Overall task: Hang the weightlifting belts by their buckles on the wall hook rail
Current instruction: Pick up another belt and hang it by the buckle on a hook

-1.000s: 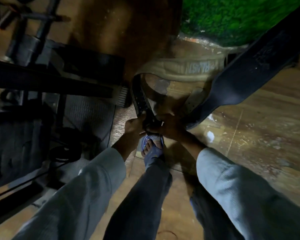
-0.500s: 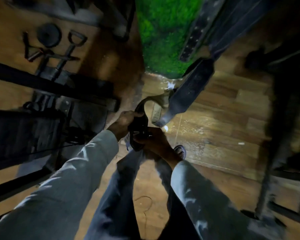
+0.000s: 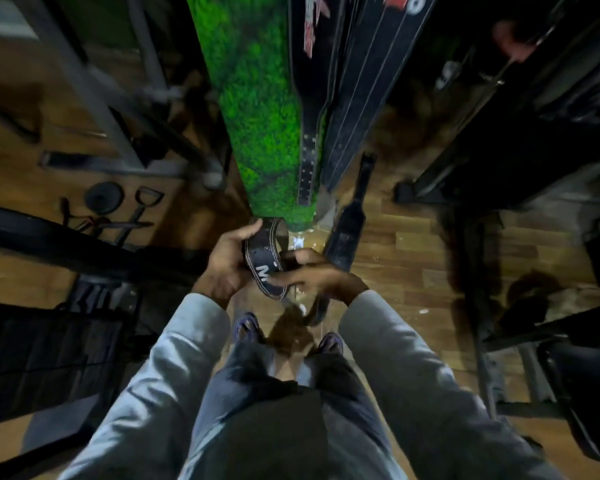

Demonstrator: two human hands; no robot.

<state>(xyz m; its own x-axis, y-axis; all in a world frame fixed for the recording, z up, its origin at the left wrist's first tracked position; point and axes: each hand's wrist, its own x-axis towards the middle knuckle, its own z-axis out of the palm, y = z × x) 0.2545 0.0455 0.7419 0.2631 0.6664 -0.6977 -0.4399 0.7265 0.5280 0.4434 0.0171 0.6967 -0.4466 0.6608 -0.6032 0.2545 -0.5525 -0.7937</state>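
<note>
A black weightlifting belt [image 3: 264, 258] with white stitching and white lettering is curled in a loop between my two hands, in front of my waist. My left hand [image 3: 227, 261] grips its left side with the thumb over the top edge. My right hand [image 3: 312, 275] holds the lower right part, fingers blurred by motion. The belt's tail [image 3: 314, 311] droops below my right hand. Its buckle is hidden. Straight ahead, several black belts [image 3: 354, 109] hang down the green moss wall [image 3: 253, 109]. The hook rail itself is out of frame.
Gym machine frames [image 3: 94, 98] stand at the left, with a weight plate [image 3: 104, 197] and cable handles [image 3: 142, 206] on the wooden floor. Dark equipment [image 3: 520, 140] crowds the right. A black bench pad [image 3: 32, 355] lies at my lower left. My sandalled feet [image 3: 246, 329] stand on the floor.
I have stood up from a crouch and lifted the belt off the floor to waist height. The view has swung up to the wall with the hanging belts.
</note>
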